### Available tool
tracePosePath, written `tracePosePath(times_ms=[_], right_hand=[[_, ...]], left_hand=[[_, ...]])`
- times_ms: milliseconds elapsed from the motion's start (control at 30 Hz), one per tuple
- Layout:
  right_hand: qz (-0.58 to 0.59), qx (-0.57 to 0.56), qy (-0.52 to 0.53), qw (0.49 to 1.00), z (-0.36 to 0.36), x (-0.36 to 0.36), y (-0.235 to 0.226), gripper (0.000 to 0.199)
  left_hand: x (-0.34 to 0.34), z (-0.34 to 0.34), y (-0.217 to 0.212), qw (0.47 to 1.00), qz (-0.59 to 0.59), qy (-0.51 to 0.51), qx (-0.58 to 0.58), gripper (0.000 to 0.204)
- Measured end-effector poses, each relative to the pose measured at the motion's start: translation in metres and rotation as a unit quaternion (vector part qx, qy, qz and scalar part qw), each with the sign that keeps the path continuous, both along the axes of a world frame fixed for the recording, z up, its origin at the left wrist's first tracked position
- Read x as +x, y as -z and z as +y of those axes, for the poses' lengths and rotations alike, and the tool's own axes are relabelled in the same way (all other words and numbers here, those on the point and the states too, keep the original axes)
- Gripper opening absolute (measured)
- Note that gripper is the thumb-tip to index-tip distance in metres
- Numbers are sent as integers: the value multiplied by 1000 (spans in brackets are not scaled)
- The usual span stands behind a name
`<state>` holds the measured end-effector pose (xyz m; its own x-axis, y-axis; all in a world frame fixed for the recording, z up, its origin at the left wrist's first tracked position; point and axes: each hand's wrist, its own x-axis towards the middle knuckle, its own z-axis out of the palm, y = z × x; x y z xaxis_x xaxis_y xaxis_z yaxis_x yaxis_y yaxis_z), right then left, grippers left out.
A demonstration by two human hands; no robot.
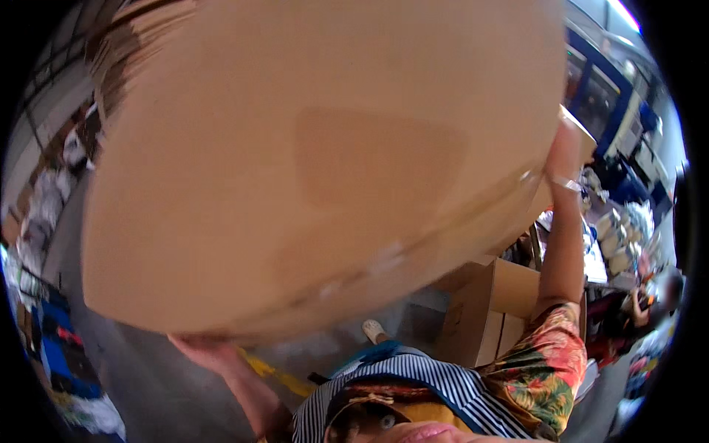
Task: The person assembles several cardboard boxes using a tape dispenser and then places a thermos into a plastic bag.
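Observation:
A large brown cardboard box [221, 192] fills most of the upper and middle head view, tilted and close up. A strip of shiny tape runs along its lower right part. My left hand [203, 351] grips the box from below at its lower left edge, fingers mostly hidden by the cardboard. At the right side, my right hand [565, 148] is raised and holds the box's edge; its fingers are blurred and partly out of sight. What the box contains does not show.
Below the held box stands an open cardboard box [473, 310], close to my right arm. A yellow line [277, 373] marks the grey floor. Piled bags [624, 229] and another person [628, 317] are at the right. Stacked goods [66, 347] line the left.

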<state>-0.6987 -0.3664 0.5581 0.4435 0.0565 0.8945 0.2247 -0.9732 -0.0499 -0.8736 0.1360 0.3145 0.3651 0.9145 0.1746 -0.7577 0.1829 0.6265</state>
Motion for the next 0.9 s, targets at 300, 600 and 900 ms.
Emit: tracePosePath(times_ms=[300, 600, 900], right_hand=[[-172, 75, 211, 959, -366, -37, -70, 54], [-199, 499, 27, 843, -396, -10, -36, 70], [-363, 233, 94, 897, -265, 40, 13, 50]], left_hand=[[289, -152, -222, 933, -228, 237, 148, 23], [511, -349, -400, 887, -130, 195, 398, 62], [502, -533, -196, 817, -110, 438, 359, 60]])
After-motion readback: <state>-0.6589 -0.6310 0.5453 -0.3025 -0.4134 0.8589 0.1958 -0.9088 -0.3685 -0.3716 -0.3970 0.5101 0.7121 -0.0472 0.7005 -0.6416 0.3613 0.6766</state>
